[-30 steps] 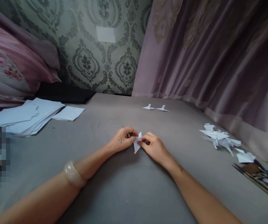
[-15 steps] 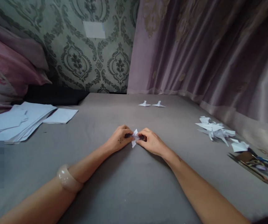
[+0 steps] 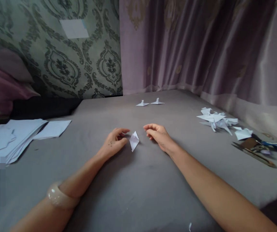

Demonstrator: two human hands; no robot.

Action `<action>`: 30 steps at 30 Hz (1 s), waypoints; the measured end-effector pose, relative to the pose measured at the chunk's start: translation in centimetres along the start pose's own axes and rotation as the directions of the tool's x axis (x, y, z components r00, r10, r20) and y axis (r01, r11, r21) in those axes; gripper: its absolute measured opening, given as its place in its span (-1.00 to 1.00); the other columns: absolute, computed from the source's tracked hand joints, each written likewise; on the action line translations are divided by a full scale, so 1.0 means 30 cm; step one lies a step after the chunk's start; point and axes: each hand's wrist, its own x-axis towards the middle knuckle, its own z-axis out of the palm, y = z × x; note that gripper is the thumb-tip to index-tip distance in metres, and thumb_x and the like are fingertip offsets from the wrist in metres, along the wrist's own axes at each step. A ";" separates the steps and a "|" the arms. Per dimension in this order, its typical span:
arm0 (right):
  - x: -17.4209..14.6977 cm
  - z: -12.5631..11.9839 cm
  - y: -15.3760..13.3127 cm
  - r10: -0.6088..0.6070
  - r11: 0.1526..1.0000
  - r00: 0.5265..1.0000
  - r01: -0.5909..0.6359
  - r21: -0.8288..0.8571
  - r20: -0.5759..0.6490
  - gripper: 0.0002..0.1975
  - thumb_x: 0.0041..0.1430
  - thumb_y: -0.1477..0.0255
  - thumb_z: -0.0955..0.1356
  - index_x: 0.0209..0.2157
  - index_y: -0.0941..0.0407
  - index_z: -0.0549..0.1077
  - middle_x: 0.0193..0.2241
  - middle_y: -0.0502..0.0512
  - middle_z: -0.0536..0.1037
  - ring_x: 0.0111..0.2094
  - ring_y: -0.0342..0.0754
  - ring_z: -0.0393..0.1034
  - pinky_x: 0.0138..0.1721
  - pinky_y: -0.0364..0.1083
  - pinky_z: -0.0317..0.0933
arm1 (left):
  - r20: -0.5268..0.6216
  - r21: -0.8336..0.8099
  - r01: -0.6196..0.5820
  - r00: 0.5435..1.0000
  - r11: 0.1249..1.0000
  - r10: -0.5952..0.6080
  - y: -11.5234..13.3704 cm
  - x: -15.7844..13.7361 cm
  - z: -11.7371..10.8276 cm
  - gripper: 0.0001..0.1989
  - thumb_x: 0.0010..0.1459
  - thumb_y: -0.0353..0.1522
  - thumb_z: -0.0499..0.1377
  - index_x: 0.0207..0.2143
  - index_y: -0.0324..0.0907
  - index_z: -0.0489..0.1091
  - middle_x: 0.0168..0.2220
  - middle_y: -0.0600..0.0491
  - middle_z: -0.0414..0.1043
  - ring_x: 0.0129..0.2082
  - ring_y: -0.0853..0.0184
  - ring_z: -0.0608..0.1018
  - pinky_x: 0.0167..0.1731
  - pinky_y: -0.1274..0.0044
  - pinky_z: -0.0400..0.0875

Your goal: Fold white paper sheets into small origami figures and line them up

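Note:
A small folded white paper figure (image 3: 134,141), diamond-shaped from above, rests on the grey surface between my hands. My left hand (image 3: 114,140) lies just left of it, thumb and fingers apart, holding nothing. To its right, my right hand (image 3: 157,134) is loosely curled with a gap between thumb and forefinger, and it too holds nothing. Neither hand appears to touch the paper. Two folded paper figures, a left one (image 3: 142,103) and a right one (image 3: 157,101), stand side by side farther back.
At the right lies a pile of folded paper figures (image 3: 217,119), with scissors (image 3: 254,155) and a brown item (image 3: 251,144) nearer me. White paper sheets (image 3: 20,137) are stacked at left, beside a smaller paper stack (image 3: 53,129). A curtain (image 3: 167,48) borders the far right side.
Both hands have let go of the folded paper figure and moved apart from it. The figure now stands by itself on the surface. The view has turned slightly to the right.

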 end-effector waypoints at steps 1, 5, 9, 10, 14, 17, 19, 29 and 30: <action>0.002 0.001 0.002 0.003 0.999 1.000 -0.002 0.043 -0.018 -0.80 -0.03 0.54 0.27 -0.32 0.17 0.46 -0.42 0.03 0.46 -0.48 -0.22 0.30 -0.49 -0.24 0.14 | -0.024 -0.029 0.048 0.999 0.998 -0.049 0.005 -0.002 -0.008 -0.58 -0.08 -0.43 0.07 -0.11 -0.18 0.45 -0.23 0.01 0.40 -0.38 0.37 0.43 -0.38 0.54 0.33; 0.007 0.004 0.014 0.012 0.996 0.999 -0.009 0.086 -0.035 -0.79 -0.09 0.56 0.28 -0.35 0.15 0.46 -0.48 -0.02 0.44 -0.49 -0.22 0.30 -0.49 -0.24 0.14 | -0.069 -0.063 0.131 0.988 0.989 -0.135 0.015 -0.006 -0.026 -0.59 -0.09 -0.39 0.06 -0.14 -0.16 0.47 -0.21 0.03 0.40 -0.41 0.38 0.42 -0.46 0.57 0.26; 0.010 0.002 0.027 0.004 0.999 1.000 -0.003 0.048 -0.019 -0.76 -0.10 0.57 0.27 -0.34 0.14 0.47 -0.49 -0.02 0.45 -0.49 -0.21 0.32 -0.49 -0.23 0.15 | -0.009 -0.049 0.108 0.994 0.993 -0.109 0.012 -0.008 -0.016 -0.62 -0.07 -0.34 0.11 -0.15 -0.14 0.46 -0.21 0.03 0.42 -0.41 0.36 0.42 -0.44 0.55 0.29; 0.011 0.002 0.029 0.006 0.999 1.000 -0.005 0.034 -0.016 -0.75 -0.10 0.57 0.27 -0.33 0.14 0.48 -0.50 -0.03 0.45 -0.51 -0.22 0.31 -0.49 -0.23 0.15 | 0.008 -0.034 0.096 0.995 0.995 -0.096 0.010 -0.008 -0.010 -0.63 -0.06 -0.33 0.12 -0.14 -0.13 0.46 -0.22 0.03 0.42 -0.40 0.35 0.43 -0.41 0.53 0.30; 0.011 0.004 0.038 -0.018 1.000 1.000 0.017 -0.021 -0.023 -0.75 -0.11 0.56 0.28 -0.33 0.12 0.50 -0.49 -0.02 0.46 -0.50 -0.20 0.30 -0.50 -0.22 0.15 | 0.063 0.078 -0.028 0.998 0.997 0.023 0.009 -0.006 0.011 -0.70 0.01 -0.28 0.16 -0.16 -0.10 0.46 -0.22 0.04 0.46 -0.25 0.28 0.45 -0.21 0.45 0.32; 0.012 0.009 0.045 -0.049 0.998 0.999 0.047 -0.052 -0.022 -0.75 -0.09 0.56 0.28 -0.34 0.11 0.50 -0.49 -0.01 0.47 -0.47 -0.19 0.32 -0.46 -0.21 0.17 | 0.094 0.168 -0.124 0.990 0.978 0.109 0.014 0.000 0.024 -0.75 0.05 -0.25 0.17 -0.20 -0.09 0.47 -0.23 0.04 0.48 -0.18 0.25 0.44 -0.13 0.42 0.29; 0.013 0.013 0.047 -0.062 0.995 0.998 0.061 -0.076 -0.017 -0.75 -0.07 0.57 0.27 -0.34 0.12 0.50 -0.51 -0.02 0.46 -0.48 -0.19 0.32 -0.45 -0.20 0.19 | 0.106 0.208 -0.155 0.985 0.966 0.135 0.017 0.005 0.032 -0.77 0.07 -0.24 0.17 -0.21 -0.08 0.47 -0.26 0.05 0.48 -0.20 0.25 0.44 -0.14 0.41 0.29; 0.018 0.016 0.051 -0.102 0.989 0.995 0.099 -0.110 -0.020 -0.77 -0.06 0.56 0.27 -0.35 0.12 0.50 -0.47 0.00 0.50 -0.44 -0.16 0.36 -0.41 -0.18 0.22 | 0.025 0.284 -0.163 0.986 0.945 0.163 0.029 0.015 0.048 -0.78 0.11 -0.23 0.11 -0.45 -0.15 0.44 -0.35 0.03 0.44 -0.28 0.27 0.43 -0.20 0.44 0.28; 0.019 0.015 0.053 -0.098 0.989 0.995 0.095 -0.109 -0.017 -0.76 -0.06 0.56 0.27 -0.34 0.12 0.50 -0.48 -0.01 0.49 -0.44 -0.16 0.35 -0.42 -0.18 0.21 | 0.015 0.301 -0.155 0.987 0.941 0.158 0.031 0.014 0.050 -0.77 0.11 -0.23 0.10 -0.47 -0.16 0.43 -0.36 0.03 0.43 -0.30 0.27 0.43 -0.22 0.44 0.28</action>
